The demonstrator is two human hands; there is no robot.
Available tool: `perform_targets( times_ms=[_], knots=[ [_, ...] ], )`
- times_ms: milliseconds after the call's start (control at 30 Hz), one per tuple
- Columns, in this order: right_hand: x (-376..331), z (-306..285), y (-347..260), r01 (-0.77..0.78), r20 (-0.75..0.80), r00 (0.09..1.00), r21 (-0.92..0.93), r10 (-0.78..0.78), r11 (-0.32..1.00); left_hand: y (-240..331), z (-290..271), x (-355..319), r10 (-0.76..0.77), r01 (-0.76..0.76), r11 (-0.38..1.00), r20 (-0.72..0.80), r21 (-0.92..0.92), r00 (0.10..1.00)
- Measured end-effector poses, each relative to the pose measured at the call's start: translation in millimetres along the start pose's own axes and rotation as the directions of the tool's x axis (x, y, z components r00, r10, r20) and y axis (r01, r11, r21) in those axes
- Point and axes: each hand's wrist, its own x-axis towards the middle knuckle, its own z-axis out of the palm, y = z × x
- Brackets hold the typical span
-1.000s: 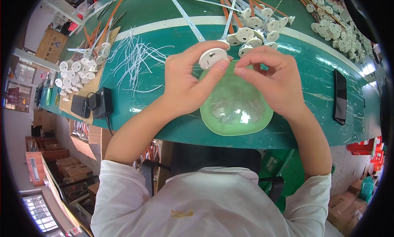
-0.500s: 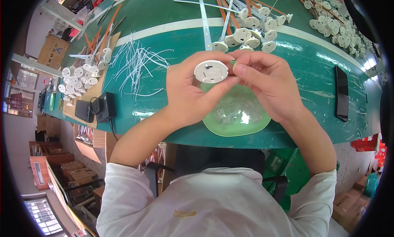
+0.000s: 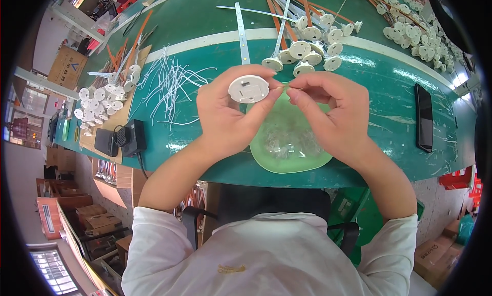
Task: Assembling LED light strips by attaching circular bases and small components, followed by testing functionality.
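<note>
My left hand [image 3: 225,111] grips a white round plastic base [image 3: 249,89] by its rim, thumb below and fingers behind. Its flat face with small slots is turned up. A pale LED strip [image 3: 242,37] sticks up from behind that hand and seems joined to the base. Close to the base's right edge, my right hand [image 3: 333,109] is closed in a pinch, thumb against index finger. What lies in the pinch is too small to make out. Beneath both hands stands a light green bowl [image 3: 279,165] with small clear pieces [image 3: 289,142] in it.
Cut white wires [image 3: 171,85] lie on the green table at left. Beyond them are a cluster of white round bases [image 3: 97,103] and a black power adapter [image 3: 134,136]. More bases with strips [image 3: 310,44] are piled ahead. A black phone [image 3: 424,116] lies at right.
Both hands have shifted slightly, the left one leftward with the base and strip. A small gap has opened between the hands' fingertips, and more of the bowl shows.
</note>
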Motion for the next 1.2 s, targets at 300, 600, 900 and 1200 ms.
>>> perform_targets(
  times_ms=[300, 600, 900, 1200],
  knots=[
    [1, -2, 0, 0.093, 0.016, 0.996, -0.166, -0.092, 0.982, 3, -1, 0, -0.035, 0.035, 0.999, 0.013, -0.025, 0.999],
    [2, -4, -1, 0.152, 0.03, 0.988, -0.183, -0.149, 0.971, 1, -7, 1, -0.011, 0.001, 0.998, 0.147, 0.064, 0.989],
    [3, -7, -5, 0.327, -0.101, 0.925, -0.281, -0.367, 0.902, -2, 10, -2, 0.077, -0.033, 0.974, 0.189, -0.224, 0.979],
    [1, -1, -1, 0.506, -0.133, 0.816, -0.309, -0.563, 0.805, -2, -1, -1, 0.076, 0.032, 0.936, 0.289, -0.352, 0.954]
  ],
)
